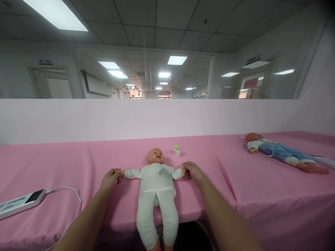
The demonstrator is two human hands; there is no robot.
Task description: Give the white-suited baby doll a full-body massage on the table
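I have the baby doll (156, 181) lying on its back on the pink table (65, 157), arms stretched straight out to either side, legs hanging over the near edge. My left hand (111, 179) is closed in a pinching grip around the doll's hand on that side, and my right hand (192, 171) pinches the other one the same way.

The main risk I see is the legs: with so much of the doll past the edge, any pull toward me could slide it off the table. The cloth looks loose, with folds toward the right, so it could drag along with the doll. Pulling unevenly on the two small hands could twist the torso or slip a hand out of my grip.

A small bottle (177, 151) stands just beside the doll's head; a sweep of the arm could tip it. The device with its white cable (23, 201) lies well apart on the left, and a second doll (282, 152) lies far right.
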